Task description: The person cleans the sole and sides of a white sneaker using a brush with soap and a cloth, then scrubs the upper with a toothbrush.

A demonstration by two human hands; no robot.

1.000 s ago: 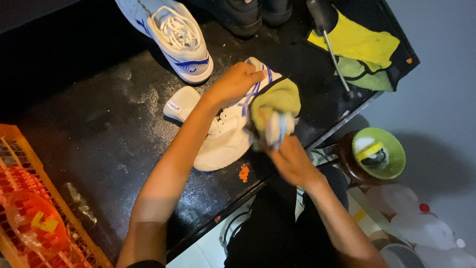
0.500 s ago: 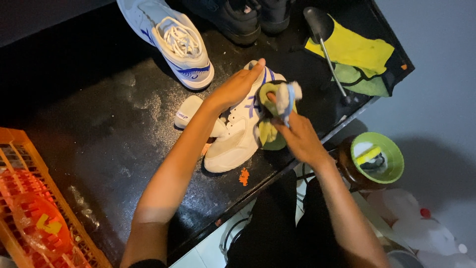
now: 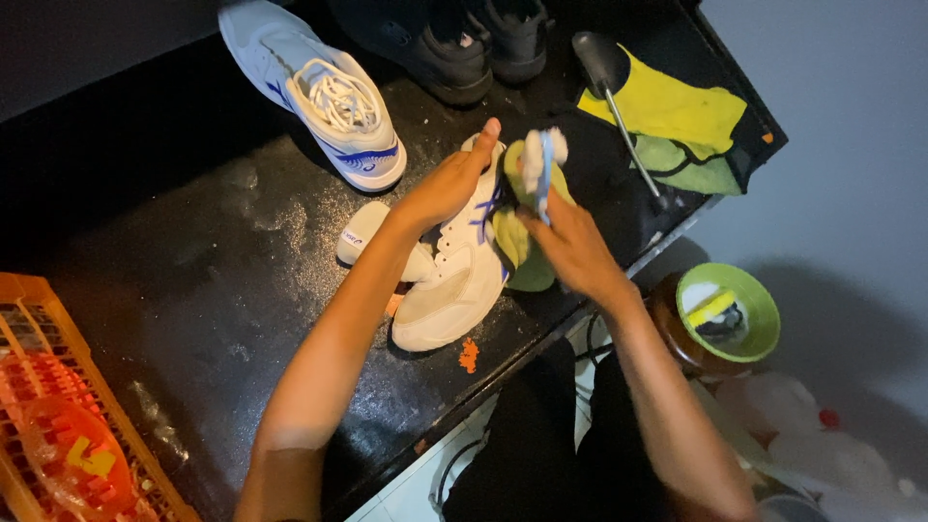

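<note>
A white sneaker (image 3: 454, 290) with blue stripes lies on its side on the black wet counter (image 3: 193, 290). My left hand (image 3: 447, 184) rests flat on its upper, holding it down. My right hand (image 3: 565, 242) grips a green cloth (image 3: 517, 253) wrapped about a blue-and-white brush (image 3: 541, 159), held against the shoe's heel end. The second white sneaker (image 3: 324, 92) stands upright farther back on the left.
Black shoes (image 3: 464, 39) stand at the back. A dark ladle (image 3: 614, 87) and yellow and green cloths (image 3: 677, 111) lie at right. A green bowl (image 3: 730, 314) sits below the counter edge. An orange crate (image 3: 58, 416) is at lower left. An orange scrap (image 3: 469, 356) lies near the edge.
My right hand has lifted the cloth and brush from the shoe's side toward its heel end. My left hand stays on the shoe. The view has shifted slightly.
</note>
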